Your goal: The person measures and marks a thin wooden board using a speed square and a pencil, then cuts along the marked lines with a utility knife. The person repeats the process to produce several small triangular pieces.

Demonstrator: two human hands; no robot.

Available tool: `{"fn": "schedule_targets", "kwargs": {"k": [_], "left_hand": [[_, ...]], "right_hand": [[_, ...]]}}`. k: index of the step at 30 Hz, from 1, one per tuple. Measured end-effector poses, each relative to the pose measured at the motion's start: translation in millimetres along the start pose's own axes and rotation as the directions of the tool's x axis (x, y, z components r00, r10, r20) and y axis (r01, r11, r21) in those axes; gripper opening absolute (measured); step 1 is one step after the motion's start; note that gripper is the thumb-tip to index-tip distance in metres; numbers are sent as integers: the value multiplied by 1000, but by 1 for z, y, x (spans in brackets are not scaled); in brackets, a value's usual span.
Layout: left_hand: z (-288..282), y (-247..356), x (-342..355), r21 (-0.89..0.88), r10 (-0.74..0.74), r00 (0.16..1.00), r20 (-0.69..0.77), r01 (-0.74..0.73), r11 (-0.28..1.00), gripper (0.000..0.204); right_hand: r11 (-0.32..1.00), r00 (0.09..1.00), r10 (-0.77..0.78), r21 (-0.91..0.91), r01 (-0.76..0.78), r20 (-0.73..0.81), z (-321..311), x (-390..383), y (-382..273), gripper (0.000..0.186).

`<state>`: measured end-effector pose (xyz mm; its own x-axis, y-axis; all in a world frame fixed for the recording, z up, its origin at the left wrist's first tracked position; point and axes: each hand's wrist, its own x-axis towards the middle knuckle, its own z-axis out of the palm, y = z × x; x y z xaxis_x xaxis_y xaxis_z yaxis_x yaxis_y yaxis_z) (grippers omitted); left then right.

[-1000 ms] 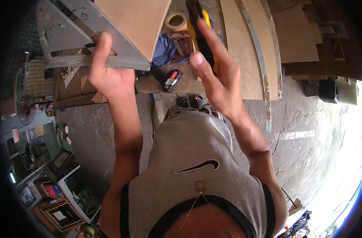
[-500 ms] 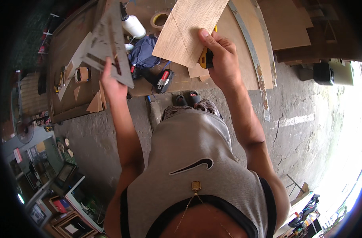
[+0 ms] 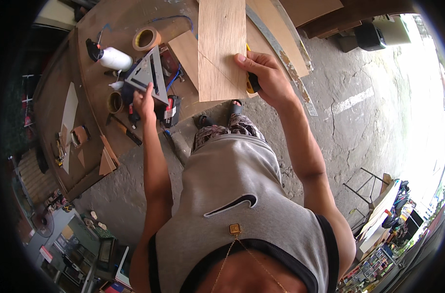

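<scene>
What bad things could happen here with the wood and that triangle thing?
The right hand pinches the wood board by one edge along with a yellow tool, so either might slip. The left hand holds the metal triangle over a crowded table, where it could bump the glue bottle.

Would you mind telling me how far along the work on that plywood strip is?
Done: a diagonal pencil line already crosses the plywood strip. In hand: the right hand holds the strip along with a yellow-and-black tool, while the left hand grips the grey triangular square over the workbench. Left: the strip is still uncut along that line.
</scene>
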<state>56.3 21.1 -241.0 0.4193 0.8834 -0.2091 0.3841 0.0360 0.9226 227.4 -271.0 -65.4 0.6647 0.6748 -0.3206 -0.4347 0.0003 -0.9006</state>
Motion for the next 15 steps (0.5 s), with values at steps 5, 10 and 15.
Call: {"fn": "schedule_targets", "kwargs": {"k": [5,10,15], "left_hand": [[23,15,-22,488,481,870,-105,-377,787,69],[127,148,-85,-98,386,873,296,-375,922,85],[207,152,-88,-375,-32,918,396,193,906,93]], "right_hand": [[956,998,65,-286,-63,-5,-60,12,2,40],[745,953,215,-667,-18,214,-123,51,-6,38],[709,963,181,-705,11,197,-190,80,2,39]]}}
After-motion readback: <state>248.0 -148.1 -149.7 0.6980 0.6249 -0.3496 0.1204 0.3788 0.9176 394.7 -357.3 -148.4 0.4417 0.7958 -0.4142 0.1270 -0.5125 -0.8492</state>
